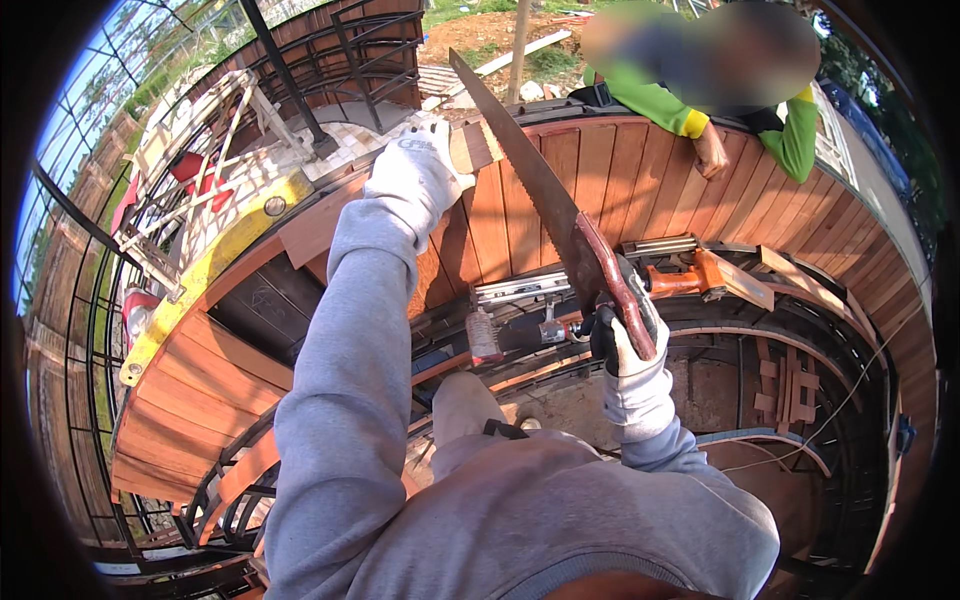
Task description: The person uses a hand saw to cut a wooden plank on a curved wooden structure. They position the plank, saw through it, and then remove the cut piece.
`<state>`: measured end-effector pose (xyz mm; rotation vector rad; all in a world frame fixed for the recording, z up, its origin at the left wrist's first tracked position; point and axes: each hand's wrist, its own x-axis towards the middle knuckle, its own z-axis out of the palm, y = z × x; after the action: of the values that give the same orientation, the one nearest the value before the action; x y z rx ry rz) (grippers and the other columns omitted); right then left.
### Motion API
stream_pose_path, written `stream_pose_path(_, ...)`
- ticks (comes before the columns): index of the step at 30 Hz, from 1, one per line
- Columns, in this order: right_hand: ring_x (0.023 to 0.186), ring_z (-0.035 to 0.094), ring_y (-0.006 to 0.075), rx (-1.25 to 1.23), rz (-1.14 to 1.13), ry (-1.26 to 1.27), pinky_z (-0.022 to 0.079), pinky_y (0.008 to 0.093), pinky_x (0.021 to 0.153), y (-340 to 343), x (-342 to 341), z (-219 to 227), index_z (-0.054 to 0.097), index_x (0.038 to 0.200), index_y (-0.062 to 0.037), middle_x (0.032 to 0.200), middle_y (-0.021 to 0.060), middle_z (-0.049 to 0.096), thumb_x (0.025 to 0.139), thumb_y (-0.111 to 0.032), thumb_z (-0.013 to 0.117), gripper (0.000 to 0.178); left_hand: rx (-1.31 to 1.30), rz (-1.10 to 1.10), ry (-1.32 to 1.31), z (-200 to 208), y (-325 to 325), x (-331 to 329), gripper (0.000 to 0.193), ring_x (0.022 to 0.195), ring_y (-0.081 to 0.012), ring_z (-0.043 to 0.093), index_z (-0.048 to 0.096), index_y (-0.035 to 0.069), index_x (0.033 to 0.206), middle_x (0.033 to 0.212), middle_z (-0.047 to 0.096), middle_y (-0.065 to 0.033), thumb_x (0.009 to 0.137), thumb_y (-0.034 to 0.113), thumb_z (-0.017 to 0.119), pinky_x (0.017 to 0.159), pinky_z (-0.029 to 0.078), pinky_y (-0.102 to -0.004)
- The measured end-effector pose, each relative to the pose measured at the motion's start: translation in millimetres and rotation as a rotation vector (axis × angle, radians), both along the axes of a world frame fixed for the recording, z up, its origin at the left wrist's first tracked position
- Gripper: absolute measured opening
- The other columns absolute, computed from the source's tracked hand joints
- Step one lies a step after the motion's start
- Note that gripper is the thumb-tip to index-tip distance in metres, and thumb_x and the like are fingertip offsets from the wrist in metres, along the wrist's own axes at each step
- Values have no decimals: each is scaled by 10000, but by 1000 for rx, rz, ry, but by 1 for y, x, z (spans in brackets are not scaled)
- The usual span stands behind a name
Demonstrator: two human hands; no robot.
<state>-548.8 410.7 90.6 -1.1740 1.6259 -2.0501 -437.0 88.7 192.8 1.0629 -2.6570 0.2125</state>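
My right hand (pixel 636 340), in a white work glove, is closed round the brown handle (pixel 612 280) of a handsaw (pixel 530 165). The saw's rusty blade slants up and away to the left, teeth facing left. On top of the curved plank wall (pixel 560 160), my gloved left hand (pixel 420 165) is closed round a short wooden board (pixel 472 148). The blade crosses close to the board's right end; I cannot tell whether the teeth touch it. My left arm is stretched out, and the right one is bent nearer my body.
A yellow spirit level (pixel 215 275) lies along the wall's left part. Inside the curve are a power drill (pixel 520 335) and an orange-handled tool (pixel 685 283). Across the wall, a person in green sleeves (pixel 655 105) leans on its top. Scrap boards (pixel 785 385) lie lower right.
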Motion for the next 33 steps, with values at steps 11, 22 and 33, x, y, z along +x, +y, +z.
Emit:
stream_pose_path(11, 558, 529, 59, 95, -31, 42, 395, 217, 518, 13, -1, -8, 519, 1468, 0, 753, 37, 655, 965, -157, 627, 538, -28, -6, 11, -1, -4, -4, 862, 1291, -364, 562, 476, 11, 1449, 1393, 577, -207, 787, 443, 820, 1106, 459, -432)
stream_pose_path(22, 616, 554, 68, 47, -5, 61, 419, 228, 548, -12, -5, 2, 579, 1348, 29, 820, 32, 653, 954, -145, 632, 435, -77, -55, 70, -7, -10, -4, 808, 1269, -374, 574, 511, 32, 1417, 1356, 606, -200, 781, 415, 831, 1084, 475, -426)
stream_pose_path(33, 602, 547, 71, 73, -39, 81, 416, 243, 544, -16, -12, -8, 610, 1323, 28, 827, 46, 657, 973, -164, 610, 399, -2, 7, -31, 6, 0, -4, 777, 1321, -351, 556, 505, 53, 1446, 1454, 554, -196, 855, 500, 742, 1108, 466, -427)
